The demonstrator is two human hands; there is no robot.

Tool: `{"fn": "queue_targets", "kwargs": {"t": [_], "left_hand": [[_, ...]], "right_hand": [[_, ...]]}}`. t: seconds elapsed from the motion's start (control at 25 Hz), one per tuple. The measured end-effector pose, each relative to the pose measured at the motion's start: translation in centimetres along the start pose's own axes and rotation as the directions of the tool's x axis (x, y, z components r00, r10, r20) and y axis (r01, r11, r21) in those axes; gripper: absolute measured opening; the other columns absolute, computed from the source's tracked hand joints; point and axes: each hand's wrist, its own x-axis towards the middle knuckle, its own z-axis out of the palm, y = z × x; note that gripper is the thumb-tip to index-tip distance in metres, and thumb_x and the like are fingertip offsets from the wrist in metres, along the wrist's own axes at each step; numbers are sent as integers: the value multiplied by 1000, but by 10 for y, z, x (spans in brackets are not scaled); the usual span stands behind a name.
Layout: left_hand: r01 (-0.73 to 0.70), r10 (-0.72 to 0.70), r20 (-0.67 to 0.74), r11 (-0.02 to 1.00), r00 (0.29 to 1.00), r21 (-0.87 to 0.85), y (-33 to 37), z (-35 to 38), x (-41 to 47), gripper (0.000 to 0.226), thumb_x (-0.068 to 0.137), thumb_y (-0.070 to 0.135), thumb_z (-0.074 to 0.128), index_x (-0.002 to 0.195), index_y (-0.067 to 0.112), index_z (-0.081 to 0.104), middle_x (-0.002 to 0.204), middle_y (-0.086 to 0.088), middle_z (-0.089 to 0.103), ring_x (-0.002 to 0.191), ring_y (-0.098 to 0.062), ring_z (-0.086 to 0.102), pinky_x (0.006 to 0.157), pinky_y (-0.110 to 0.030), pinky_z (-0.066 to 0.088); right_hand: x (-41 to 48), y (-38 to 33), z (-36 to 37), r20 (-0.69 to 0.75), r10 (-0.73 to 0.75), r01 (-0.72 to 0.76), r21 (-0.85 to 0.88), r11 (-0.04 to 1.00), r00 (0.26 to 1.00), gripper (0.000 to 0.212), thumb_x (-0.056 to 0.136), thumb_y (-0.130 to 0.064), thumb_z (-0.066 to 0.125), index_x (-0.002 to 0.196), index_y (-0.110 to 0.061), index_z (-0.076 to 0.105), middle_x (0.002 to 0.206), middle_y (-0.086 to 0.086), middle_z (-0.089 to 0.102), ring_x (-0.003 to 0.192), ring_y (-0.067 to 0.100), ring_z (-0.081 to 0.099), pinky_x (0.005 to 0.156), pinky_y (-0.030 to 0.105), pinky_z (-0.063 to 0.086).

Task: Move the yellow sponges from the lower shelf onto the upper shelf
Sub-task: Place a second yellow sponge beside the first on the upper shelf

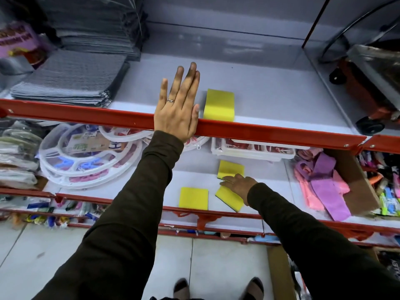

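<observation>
One yellow sponge (219, 105) lies on the upper shelf (270, 92), just behind its red front rail. My left hand (178, 105) rests flat and open on that shelf, directly left of this sponge. On the lower shelf (138, 191) lie three yellow sponges: one at the front (193, 198), one tilted with a dark underside (229, 198), and one further back (230, 168). My right hand (239, 184) lies over the tilted sponge, fingers touching it and reaching the back sponge's edge. Its grip is not visible.
Folded grey cloths (69, 81) are stacked at the upper shelf's left. A red wheeled item (368, 87) stands at the right. White round plastic trays (86, 152), a white basket (253, 151) and pink and purple cloths (322, 182) crowd the lower shelf.
</observation>
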Motion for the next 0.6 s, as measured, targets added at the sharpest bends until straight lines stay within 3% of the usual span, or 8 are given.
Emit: {"fn": "queue_targets", "kwargs": {"t": [0.2,0.32,0.44,0.6], "left_hand": [[0,0,16,1000,1000,18,0,-1,1,62,101,31,22,159,9,18,165,-10,24,154,-29,20,125,-42,-7],[6,-7,27,1000,1000,25,1,-1,2,62,101,31,21,159,9,18,165,-10,24,154,-30,20,125,-42,-7],[4,-5,41,1000,999,23,2,-3,3,62,101,32,20,159,9,18,166,-10,23,154,-29,19,125,-42,-7],[6,-7,70,1000,998,12,3,-6,5,63,101,32,20,159,8,18,166,-10,21,155,-29,17,125,-42,-7]], "right_hand": [[11,-1,9,-8,13,-13,6,1000,1000,99,79,-3,70,156,-24,12,164,2,16,140,36,28,98,46,46],[11,3,10,-38,50,-47,81,996,998,104,70,-35,79,154,-27,19,157,1,30,137,33,33,101,47,45],[-3,5,0,-101,98,-76,206,976,990,106,61,-58,77,150,-27,28,149,2,41,134,32,36,106,48,42],[-42,-2,-33,-229,140,-57,337,940,963,99,57,-59,78,142,-25,40,137,4,52,127,30,43,103,44,44]]}}
